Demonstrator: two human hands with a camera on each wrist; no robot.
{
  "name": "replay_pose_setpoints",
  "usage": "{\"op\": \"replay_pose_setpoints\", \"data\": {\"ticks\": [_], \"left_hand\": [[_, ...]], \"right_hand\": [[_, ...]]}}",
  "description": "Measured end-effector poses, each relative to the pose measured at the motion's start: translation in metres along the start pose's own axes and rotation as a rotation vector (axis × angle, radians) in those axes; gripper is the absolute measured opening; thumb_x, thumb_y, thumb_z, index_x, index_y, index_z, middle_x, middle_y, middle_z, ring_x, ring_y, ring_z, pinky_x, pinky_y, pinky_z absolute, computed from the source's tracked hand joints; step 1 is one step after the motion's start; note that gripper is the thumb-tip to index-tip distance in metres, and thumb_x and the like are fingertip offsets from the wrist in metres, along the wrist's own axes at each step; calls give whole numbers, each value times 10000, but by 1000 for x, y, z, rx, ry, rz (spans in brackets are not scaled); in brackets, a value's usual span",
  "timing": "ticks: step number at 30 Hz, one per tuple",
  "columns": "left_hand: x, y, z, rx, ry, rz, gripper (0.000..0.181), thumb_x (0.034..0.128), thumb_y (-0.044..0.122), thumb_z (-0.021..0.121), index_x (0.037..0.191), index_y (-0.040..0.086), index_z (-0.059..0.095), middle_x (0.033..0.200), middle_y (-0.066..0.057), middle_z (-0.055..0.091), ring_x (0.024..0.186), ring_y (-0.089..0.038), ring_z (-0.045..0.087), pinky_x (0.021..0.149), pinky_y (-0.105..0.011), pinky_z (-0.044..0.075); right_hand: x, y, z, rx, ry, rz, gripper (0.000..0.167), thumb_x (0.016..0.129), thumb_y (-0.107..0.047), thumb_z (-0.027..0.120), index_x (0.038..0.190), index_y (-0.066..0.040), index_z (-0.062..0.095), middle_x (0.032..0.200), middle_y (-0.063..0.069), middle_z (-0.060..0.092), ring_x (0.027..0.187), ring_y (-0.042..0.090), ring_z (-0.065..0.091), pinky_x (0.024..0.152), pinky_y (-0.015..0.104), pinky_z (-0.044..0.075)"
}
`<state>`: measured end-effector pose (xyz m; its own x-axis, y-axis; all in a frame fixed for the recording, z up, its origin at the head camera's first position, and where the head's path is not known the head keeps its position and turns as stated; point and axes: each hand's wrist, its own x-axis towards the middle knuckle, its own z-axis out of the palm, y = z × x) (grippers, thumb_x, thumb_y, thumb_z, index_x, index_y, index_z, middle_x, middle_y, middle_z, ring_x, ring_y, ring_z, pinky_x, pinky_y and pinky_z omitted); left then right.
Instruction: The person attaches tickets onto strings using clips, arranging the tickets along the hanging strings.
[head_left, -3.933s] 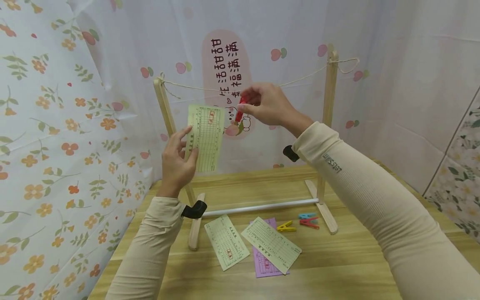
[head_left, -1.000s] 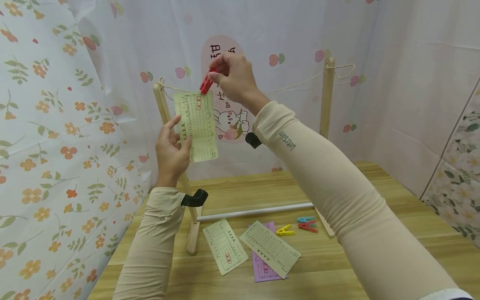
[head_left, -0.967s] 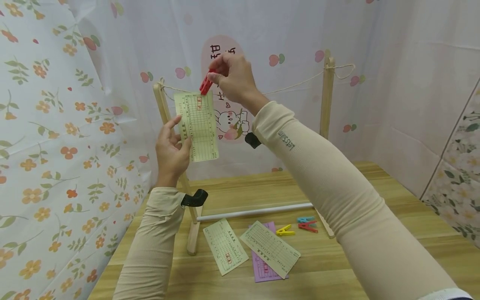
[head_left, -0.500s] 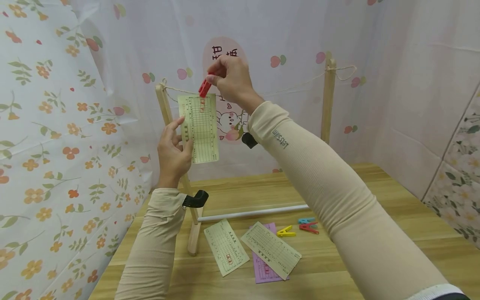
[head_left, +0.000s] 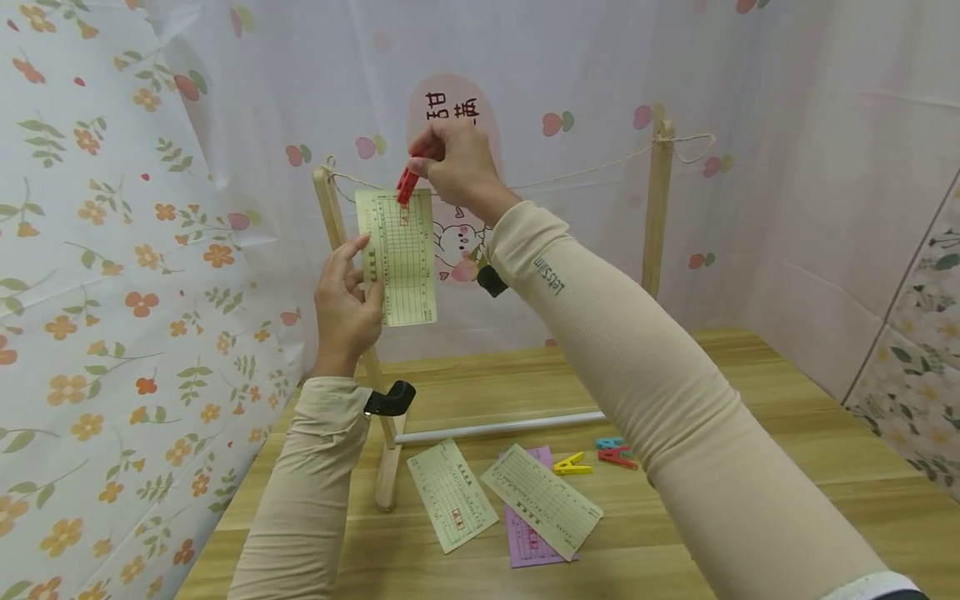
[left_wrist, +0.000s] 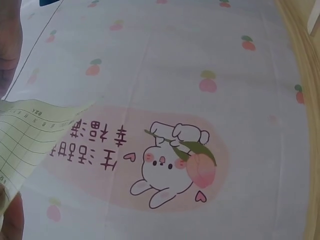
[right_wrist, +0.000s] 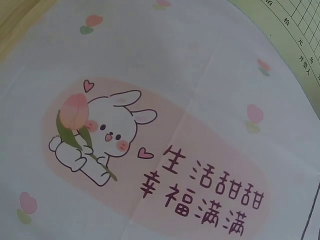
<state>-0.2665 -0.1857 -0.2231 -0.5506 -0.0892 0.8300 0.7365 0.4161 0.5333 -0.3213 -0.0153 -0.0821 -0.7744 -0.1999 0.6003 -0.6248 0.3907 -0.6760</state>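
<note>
My left hand (head_left: 348,304) pinches a pale green printed slip (head_left: 405,267) by its left edge and holds it upright below the string (head_left: 585,172). In the left wrist view the slip (left_wrist: 25,140) shows at the left side, with part of the hand (left_wrist: 12,220). My right hand (head_left: 461,167) pinches a red clothespin (head_left: 407,185) between thumb and fingers. The clothespin's lower end overlaps the slip's top edge near the string; whether it grips both cannot be told. The right wrist view shows a corner of the slip (right_wrist: 295,35), with the clothespin out of sight.
The string runs between two wooden posts (head_left: 657,217) joined low down by a white rod (head_left: 502,428). On the wooden table (head_left: 645,550) lie a green slip (head_left: 452,495), another green slip (head_left: 543,500) over a purple slip (head_left: 525,546), and yellow (head_left: 572,465), red (head_left: 617,457) and blue (head_left: 609,442) clothespins.
Both hands have moved left, bringing the slip up to the string. The right hand has brought the red clothespin to the slip's top edge, then lowered it slightly over that edge.
</note>
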Motion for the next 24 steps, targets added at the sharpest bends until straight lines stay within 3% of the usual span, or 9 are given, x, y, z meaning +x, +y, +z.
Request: {"op": "replay_pose_setpoints", "data": {"ticks": [9,21,24], "left_hand": [[-1,-1,-1,55,12,28,589,815,-203,516,1360,23,520,1378,-122,491,998,-320,626,574,-111,431],[-4,-2,-5,121,26,43,558,833,-180,537,1351,27,531,1387,-125,496,1016,-330,617,548,-128,381],[-4,-1,-6,137,32,43,555,830,-176,543,1347,26,537,1388,-125,498,986,-314,611,591,-144,392]], "right_hand": [[0,2,5,24,-26,41,123,915,-67,655,1033,-36,661,950,51,662,854,136,580,737,221,475],[-1,2,10,28,-56,38,128,902,-72,668,1025,-34,672,941,53,667,850,130,596,742,208,483],[-1,1,11,30,-63,36,137,900,-64,668,1032,-28,670,954,59,673,860,132,606,756,202,491]]}}
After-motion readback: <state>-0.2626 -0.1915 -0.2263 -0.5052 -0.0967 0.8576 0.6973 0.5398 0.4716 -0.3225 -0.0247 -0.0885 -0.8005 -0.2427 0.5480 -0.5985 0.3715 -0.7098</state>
